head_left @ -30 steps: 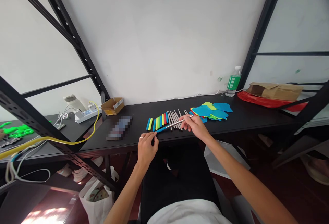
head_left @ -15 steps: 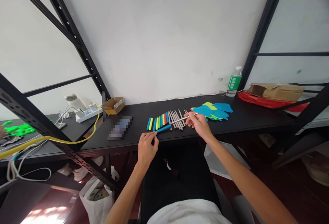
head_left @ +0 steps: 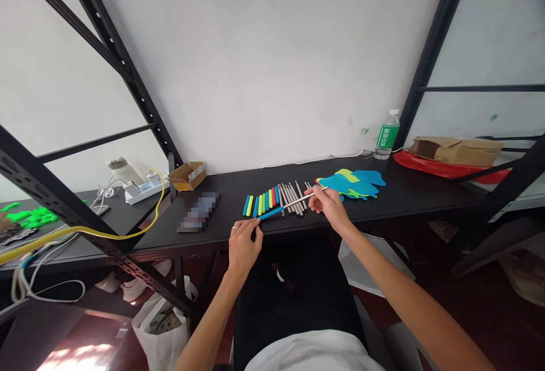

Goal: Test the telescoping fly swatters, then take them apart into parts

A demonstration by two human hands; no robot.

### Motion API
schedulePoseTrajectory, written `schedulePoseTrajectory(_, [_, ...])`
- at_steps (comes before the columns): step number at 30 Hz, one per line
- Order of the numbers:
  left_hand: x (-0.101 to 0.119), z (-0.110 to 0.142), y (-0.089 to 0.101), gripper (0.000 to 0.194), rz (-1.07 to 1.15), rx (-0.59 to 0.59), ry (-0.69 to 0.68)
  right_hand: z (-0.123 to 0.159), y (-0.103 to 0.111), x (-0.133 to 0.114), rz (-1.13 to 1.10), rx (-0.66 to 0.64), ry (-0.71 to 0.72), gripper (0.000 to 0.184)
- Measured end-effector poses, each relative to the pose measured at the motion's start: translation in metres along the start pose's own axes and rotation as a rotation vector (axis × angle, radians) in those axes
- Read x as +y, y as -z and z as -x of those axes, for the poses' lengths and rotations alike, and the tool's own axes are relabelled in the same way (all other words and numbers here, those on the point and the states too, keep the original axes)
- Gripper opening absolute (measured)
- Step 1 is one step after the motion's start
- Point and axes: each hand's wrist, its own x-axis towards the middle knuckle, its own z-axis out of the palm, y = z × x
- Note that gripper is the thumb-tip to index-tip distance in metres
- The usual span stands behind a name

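My left hand (head_left: 243,244) rests at the desk's front edge, its fingertips gripping the near end of a blue foam sleeve (head_left: 271,213). The sleeve sits on a thin metal rod (head_left: 304,197), whose far end my right hand (head_left: 328,207) pinches between fingers and thumb. Just behind the rod lies a row of blue, yellow-green, and red foam tubes (head_left: 261,202). Several bare metal rods (head_left: 293,198) lie beside them. Overlapping blue and green foam cutouts (head_left: 351,185) sit just beyond my right hand.
The black desk (head_left: 404,195) runs along a white wall, with a water bottle (head_left: 387,134), small cardboard box (head_left: 187,176), pixelated object (head_left: 198,212), red bag (head_left: 438,167), and brown paper package (head_left: 457,151). Black shelf uprights frame both sides.
Since the oldest frame, my right hand has shifted right with the rod's far end, and more of the blue sleeve shows. My left hand has barely moved.
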Motion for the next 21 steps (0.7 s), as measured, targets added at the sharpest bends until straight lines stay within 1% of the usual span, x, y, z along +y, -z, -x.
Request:
schedulePoseTrajectory(7, [0.0014,0.0003,0.0005,0.022,-0.073,-0.048,0.01,-0.0009,0.002,0.001,-0.065,0.009,-0.025,0.047])
schedulePoseTrajectory(12, [0.0002,0.0016,-0.0007,0.024,-0.095,-0.043,0.004,-0.0028,0.0027,0.0019,-0.102,0.04,-0.055,0.047])
schedulePoseTrajectory(21, [-0.0004,0.0036,-0.0023,0.03,-0.099,-0.044,0.007,-0.0035,0.0051,0.0019,-0.185,0.05,-0.099,0.043])
